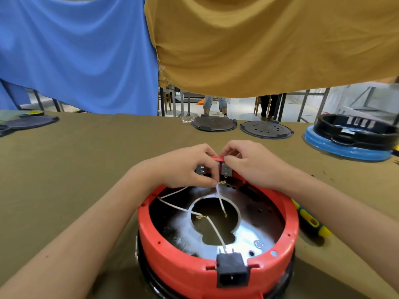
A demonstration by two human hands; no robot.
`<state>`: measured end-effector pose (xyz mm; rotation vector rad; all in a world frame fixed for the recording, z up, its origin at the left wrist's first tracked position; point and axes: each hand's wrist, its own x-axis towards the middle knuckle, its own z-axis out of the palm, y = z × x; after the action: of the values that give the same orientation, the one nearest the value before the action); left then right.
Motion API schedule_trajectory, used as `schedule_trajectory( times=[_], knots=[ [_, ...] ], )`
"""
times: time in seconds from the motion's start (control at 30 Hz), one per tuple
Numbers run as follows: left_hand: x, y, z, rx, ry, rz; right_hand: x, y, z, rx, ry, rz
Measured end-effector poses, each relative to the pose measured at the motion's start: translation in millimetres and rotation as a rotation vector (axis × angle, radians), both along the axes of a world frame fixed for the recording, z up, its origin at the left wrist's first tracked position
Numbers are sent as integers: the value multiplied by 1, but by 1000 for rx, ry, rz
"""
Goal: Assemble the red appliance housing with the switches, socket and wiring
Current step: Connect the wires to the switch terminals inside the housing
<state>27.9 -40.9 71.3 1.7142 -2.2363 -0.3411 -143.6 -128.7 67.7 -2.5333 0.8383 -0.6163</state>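
The black socket (232, 270) is sitting in the near rim of the red housing (183, 264), which is resting on the table (86, 152). At the far rim, the left hand (183, 167) is pinching a white wire (219, 192) beside the switches (225, 170); the right hand (254, 162) is gripping the rim.

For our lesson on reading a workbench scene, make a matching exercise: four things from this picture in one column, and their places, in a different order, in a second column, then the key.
Things:
1. black socket
2. screwdriver
3. blue-rimmed housing
4. brass terminal

Places:
A. far right of the table
B. at the left hand's fingertips
C. near rim of the red housing
D. on the table, just right of the red housing

Pairs: 1-C, 2-D, 3-A, 4-B
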Motion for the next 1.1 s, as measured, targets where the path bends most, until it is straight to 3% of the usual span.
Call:
schedule_trajectory(
  times=[0.2,0.37,0.6,0.73,1.1],
  knots=[
    [-1,5,-1,-48,41,24,-2,2,1,-37,-92,-56],
    [0,5,-1,-124,45,49,-14,16,10,-327,-89,-39],
    [2,4,-5,-123,-5,17,-15,34,-2,-256,101,29],
    [1,3,-5,-100,-28,24,-14,37,-2,-330,239,23],
    [0,4,-4,-47,-4,21,-17,35,-2,-281,185,-93]
  ],
)
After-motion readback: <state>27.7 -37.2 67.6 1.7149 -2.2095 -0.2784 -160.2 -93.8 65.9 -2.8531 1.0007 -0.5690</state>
